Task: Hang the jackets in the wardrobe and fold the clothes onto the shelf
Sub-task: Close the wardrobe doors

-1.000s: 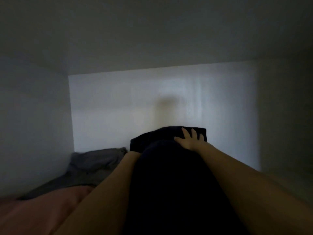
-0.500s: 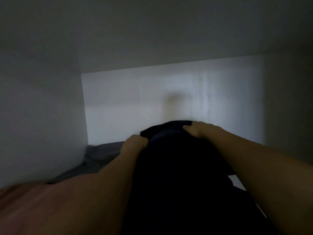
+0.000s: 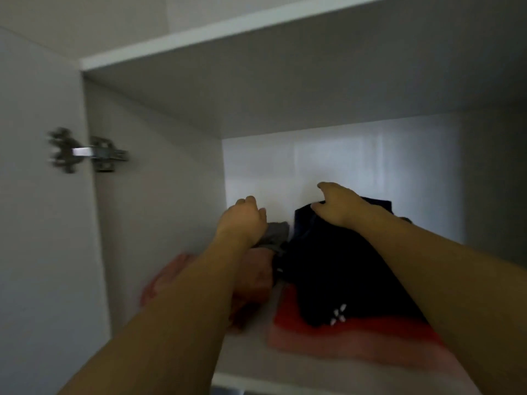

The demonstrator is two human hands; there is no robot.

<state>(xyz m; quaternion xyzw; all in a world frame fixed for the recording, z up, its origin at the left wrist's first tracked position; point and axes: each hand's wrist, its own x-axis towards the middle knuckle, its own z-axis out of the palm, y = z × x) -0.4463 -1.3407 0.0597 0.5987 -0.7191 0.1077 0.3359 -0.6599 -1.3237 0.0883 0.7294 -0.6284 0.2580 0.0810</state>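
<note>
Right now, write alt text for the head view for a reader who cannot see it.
Two bare arms reach into a white wardrobe shelf: the right hand rests on a folded dark navy garment stacked on a red and pink one, the left hand over grey and pink clothes beside it.

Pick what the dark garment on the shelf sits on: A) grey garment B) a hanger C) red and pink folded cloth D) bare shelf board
C: the dark garment lies on top of the red and pink folded cloth, whose front edge sticks out beneath it on the shelf; the grey garment is beside it, to the left.
</note>
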